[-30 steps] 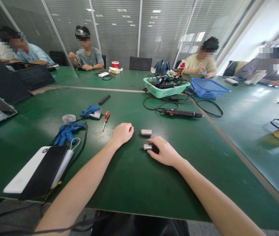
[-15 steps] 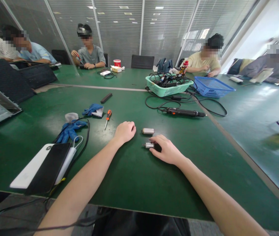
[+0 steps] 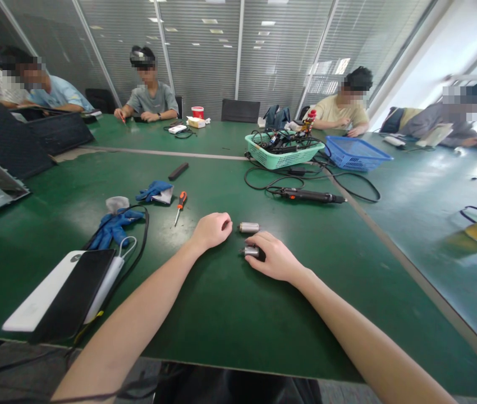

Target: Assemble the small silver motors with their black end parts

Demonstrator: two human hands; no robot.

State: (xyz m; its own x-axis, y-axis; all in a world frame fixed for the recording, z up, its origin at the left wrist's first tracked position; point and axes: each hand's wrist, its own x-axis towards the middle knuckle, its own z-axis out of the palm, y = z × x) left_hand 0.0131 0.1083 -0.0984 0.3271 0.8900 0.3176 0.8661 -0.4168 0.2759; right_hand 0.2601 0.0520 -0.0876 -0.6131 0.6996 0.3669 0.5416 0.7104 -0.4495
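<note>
Two small silver cylindrical motors lie side by side on the green table. My right hand (image 3: pixel 275 257) has thumb and fingers around the nearer motor (image 3: pixel 251 251), whose left end pokes out; its other end is hidden in the hand. Just beyond it, the farther motor (image 3: pixel 248 227) rests untouched. To the left of the motors, my left hand (image 3: pixel 213 231) lies on the tabletop with curled fingers, and I see nothing in it. An orange-and-black screwdriver (image 3: pixel 180 206) lies beyond the left hand.
Blue gloves (image 3: pixel 116 227), a white device (image 3: pixel 47 292) and a black slab (image 3: pixel 74 294) lie at left. Ahead are a dark bar (image 3: pixel 178 171), a corded electric screwdriver (image 3: pixel 312 196), a green basket (image 3: pixel 284 160) of cabled parts and a blue basket (image 3: pixel 358 163). Several people sit around.
The view has shifted slightly, so things sit a little further left and lower. Both hands keep nearly the same pose, the right one still around the nearer motor.
</note>
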